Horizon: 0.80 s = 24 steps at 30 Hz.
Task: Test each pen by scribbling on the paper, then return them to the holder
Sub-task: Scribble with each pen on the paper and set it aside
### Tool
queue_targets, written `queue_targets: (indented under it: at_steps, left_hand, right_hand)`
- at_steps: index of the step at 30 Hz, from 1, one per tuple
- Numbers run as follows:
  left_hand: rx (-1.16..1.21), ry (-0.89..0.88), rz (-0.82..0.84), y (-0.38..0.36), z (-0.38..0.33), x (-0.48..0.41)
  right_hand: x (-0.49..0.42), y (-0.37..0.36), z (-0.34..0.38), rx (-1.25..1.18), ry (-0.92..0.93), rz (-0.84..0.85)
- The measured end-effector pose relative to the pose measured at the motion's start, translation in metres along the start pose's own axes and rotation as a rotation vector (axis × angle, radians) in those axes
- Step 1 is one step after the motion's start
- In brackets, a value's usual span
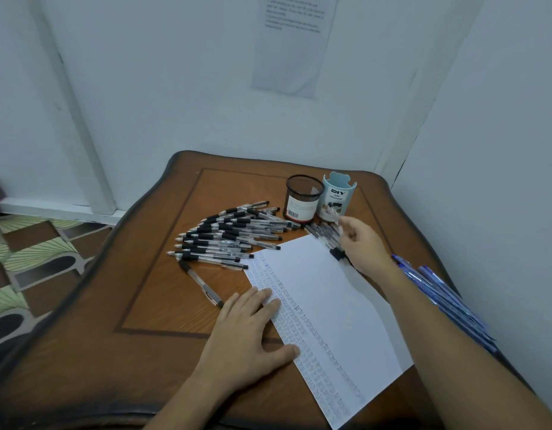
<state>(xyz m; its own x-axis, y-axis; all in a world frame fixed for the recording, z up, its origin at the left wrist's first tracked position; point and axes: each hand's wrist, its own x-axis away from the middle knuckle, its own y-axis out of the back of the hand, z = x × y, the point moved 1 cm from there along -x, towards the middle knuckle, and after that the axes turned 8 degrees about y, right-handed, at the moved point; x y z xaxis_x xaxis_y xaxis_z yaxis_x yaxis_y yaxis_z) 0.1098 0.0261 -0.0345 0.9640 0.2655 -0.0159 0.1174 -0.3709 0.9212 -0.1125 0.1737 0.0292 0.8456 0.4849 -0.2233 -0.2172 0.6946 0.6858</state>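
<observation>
A white paper sheet (327, 293) with rows of small scribbles along its left edge lies on the wooden table (150, 299). My left hand (250, 330) presses flat on that edge. My right hand (361, 240) hovers over a small bunch of black-grip pens (322, 232) past the sheet's far corner and pinches one pen (336, 216), blurred, in its fingertips. A black mesh holder (302, 198) and a light blue "DIY" holder (336, 197) stand just behind. A large pile of clear pens with black grips (231, 234) fans out to the left.
One pen (202, 282) lies alone near my left hand. Several blue pens (445, 302) lie along the table's right edge, beside my right forearm. Walls close in behind and on the right; patterned floor shows on the left.
</observation>
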Motion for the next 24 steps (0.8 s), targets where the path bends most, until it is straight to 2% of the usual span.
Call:
queue_targets:
  at_steps: [4,9,14,17,18,20,22,24]
  left_hand:
    - [-0.011,0.000,0.011,0.003,-0.002,0.000]
    - [-0.012,0.003,0.012,0.003,-0.002,0.000]
    - [0.000,-0.007,0.005,0.001,-0.001,-0.001]
    - [-0.003,-0.008,0.002,-0.001,0.001,-0.001]
    - [-0.004,-0.005,0.000,-0.001,0.001,-0.001]
    - [0.000,-0.001,-0.007,0.000,0.001,-0.001]
    - [-0.010,-0.007,-0.015,-0.001,0.001,-0.001]
    - [-0.009,-0.009,-0.021,0.000,0.001,-0.001]
  right_hand:
    - [-0.022,0.004,-0.011,0.224,0.028,0.020]
    - [-0.032,-0.008,-0.020,0.377,0.029,0.150]
    - [-0.034,-0.013,-0.026,0.414,0.002,0.115]
    - [-0.032,-0.023,-0.013,0.505,0.113,0.061]
    - [-0.031,-0.031,-0.005,0.494,0.177,0.078]
    - [-0.028,-0.049,0.014,0.326,0.240,0.173]
    - [-0.020,-0.069,0.030,0.122,0.185,0.274]
    - [-0.014,-0.084,0.038,0.053,0.139,0.286]
